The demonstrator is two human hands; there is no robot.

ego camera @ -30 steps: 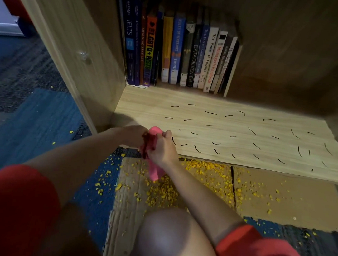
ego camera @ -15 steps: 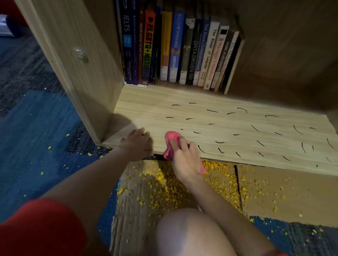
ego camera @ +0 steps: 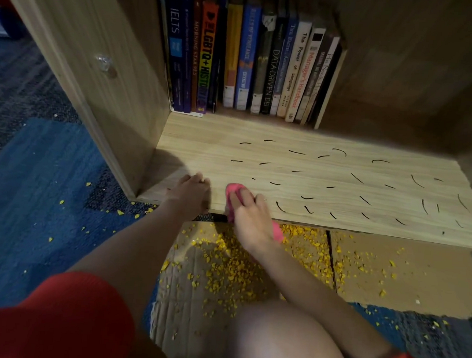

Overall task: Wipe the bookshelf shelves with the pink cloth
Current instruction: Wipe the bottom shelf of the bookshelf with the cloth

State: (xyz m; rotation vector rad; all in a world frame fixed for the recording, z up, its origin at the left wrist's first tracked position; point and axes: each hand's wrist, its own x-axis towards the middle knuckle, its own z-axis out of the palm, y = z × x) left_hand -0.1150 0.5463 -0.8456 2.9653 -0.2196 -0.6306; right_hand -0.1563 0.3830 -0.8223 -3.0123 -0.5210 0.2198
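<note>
- right hand (ego camera: 250, 216) lies flat over the pink cloth (ego camera: 233, 189), fingers stretched out, pressing it onto the near edge of the shelf (ego camera: 341, 172), towards the left.
- left hand (ego camera: 189, 195) rests just left of it, fingers straight on the wood.
- short black marks (ego camera: 307, 197) dot the shelf to the right.
- books (ego camera: 251, 59) stand at the far back.
</note>
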